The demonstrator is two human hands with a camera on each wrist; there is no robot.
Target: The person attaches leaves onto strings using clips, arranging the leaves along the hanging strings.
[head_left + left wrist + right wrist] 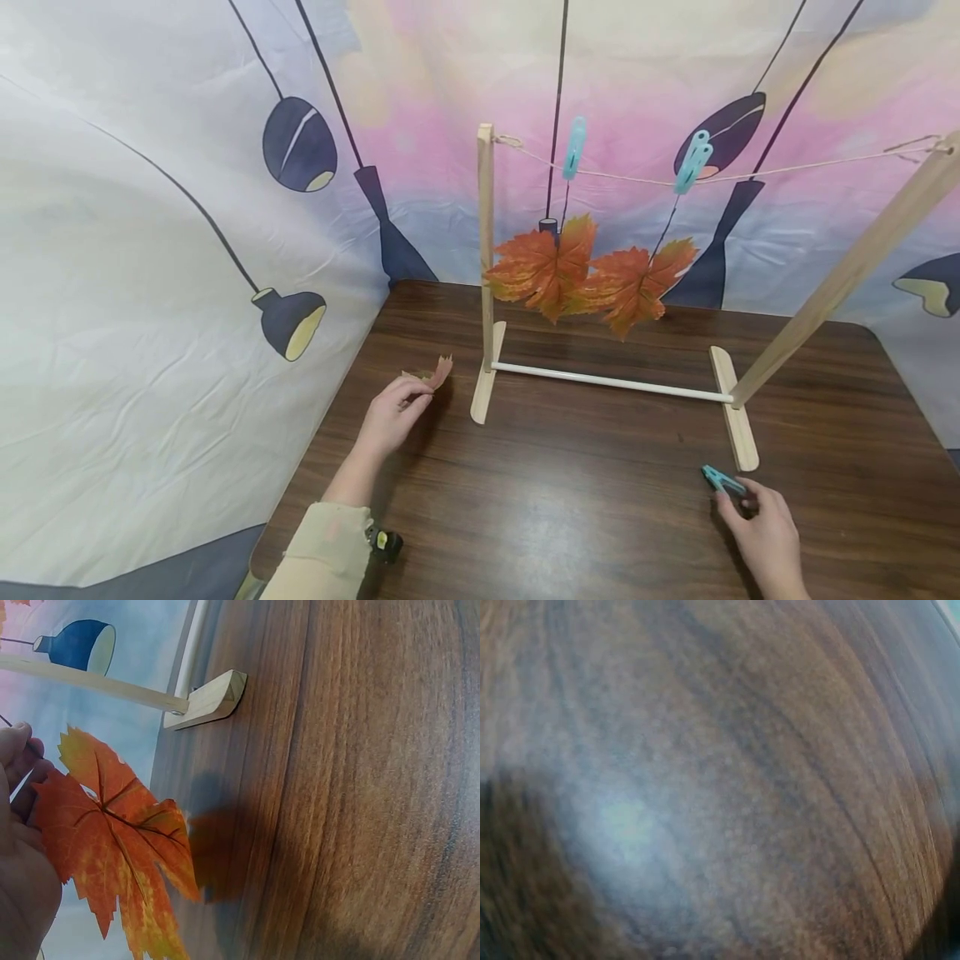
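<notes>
My left hand pinches the thin stem of an orange-and-yellow artificial maple leaf above the table's left side. In the head view that leaf appears nearly edge-on, just left of the wooden stand. At the lower right, my right hand holds a teal clothespin between thumb and fingers, its tip pointing up and left. Two similar leaves hang by their stems from a string, the left leaf under one clothespin, the right leaf under another clothespin. The right wrist view shows neither hand nor clothespin.
The string is tied between two wooden posts, whose flat feet stand on the brown wood-grain table. A white rod joins the posts low down. A printed cloth backdrop hangs behind and to the left.
</notes>
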